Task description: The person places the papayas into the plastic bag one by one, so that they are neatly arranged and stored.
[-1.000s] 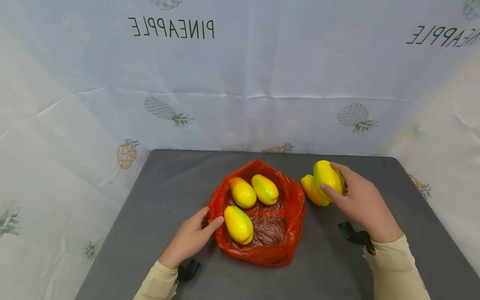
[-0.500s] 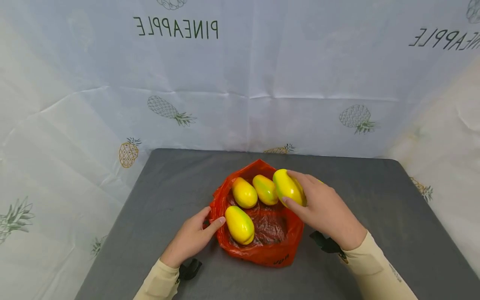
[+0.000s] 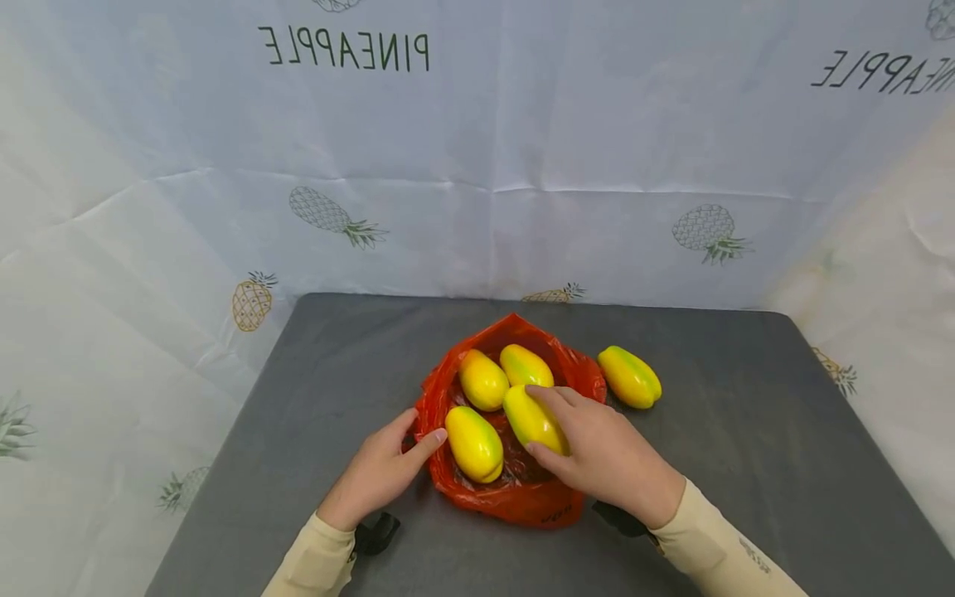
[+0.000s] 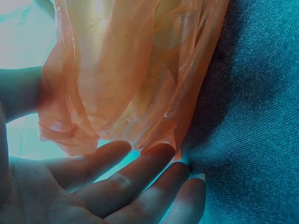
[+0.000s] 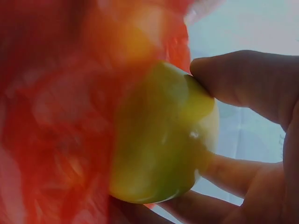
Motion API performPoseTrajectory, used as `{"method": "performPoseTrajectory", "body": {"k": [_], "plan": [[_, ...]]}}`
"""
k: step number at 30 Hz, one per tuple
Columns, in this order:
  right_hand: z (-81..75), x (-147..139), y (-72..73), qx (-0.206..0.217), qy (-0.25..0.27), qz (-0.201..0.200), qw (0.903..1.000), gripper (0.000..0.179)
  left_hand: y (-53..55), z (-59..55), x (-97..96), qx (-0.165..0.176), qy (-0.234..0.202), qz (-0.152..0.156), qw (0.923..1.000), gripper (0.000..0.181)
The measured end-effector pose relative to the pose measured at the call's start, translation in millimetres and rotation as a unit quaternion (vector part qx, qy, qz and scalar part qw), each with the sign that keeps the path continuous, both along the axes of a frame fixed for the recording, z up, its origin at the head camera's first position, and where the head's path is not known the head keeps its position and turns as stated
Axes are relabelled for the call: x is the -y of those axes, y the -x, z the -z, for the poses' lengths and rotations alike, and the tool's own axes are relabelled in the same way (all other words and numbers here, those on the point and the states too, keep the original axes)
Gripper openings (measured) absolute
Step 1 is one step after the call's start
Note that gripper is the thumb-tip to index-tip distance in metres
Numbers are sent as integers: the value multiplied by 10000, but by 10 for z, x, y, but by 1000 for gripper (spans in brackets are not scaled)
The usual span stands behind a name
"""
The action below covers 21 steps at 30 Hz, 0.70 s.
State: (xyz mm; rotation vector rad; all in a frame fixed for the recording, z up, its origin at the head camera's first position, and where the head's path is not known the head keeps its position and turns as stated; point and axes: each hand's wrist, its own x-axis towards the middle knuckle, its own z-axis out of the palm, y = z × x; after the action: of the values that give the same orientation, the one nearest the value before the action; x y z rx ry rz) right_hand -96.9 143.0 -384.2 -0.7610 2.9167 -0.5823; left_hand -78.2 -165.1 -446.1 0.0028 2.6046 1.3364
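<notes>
A red plastic bag (image 3: 555,497) stands with its mouth wide. Its left rim lies between the thumb and fingers of my left hand (image 3: 380,477); in the left wrist view the fingertips (image 4: 161,156) touch the outside of the film. My right hand (image 3: 608,452) holds a yellow-green papaya (image 3: 533,419) inside the bag mouth, thumb and fingers on either side of it. The same papaya (image 5: 163,140) fills the middle of the right wrist view. Three more papayas rest in the bag: front left (image 3: 473,444), back left (image 3: 483,381) and back right (image 3: 526,366).
Another papaya (image 3: 630,377) lies on the table just right of the bag. Grey cloth covers the table (image 3: 336,356), and a pale curtain (image 3: 597,133) printed with pineapples hangs behind it and along both sides.
My right hand has carried a papaya leftward and down, from beside the bag into its mouth. The papaya that stays on the table is now uncovered. My left hand has kept its place.
</notes>
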Motion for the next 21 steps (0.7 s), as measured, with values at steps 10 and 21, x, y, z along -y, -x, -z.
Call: {"method": "performPoseTrajectory", "body": {"k": [10, 21], "plan": [[85, 20, -34, 377, -55, -406, 9984, 66, 11, -23, 8, 34, 44, 22, 10000, 54], [134, -2, -25, 575, -130, -919, 9940, 61, 11, -37, -1, -54, 91, 69, 9999, 53]]}}
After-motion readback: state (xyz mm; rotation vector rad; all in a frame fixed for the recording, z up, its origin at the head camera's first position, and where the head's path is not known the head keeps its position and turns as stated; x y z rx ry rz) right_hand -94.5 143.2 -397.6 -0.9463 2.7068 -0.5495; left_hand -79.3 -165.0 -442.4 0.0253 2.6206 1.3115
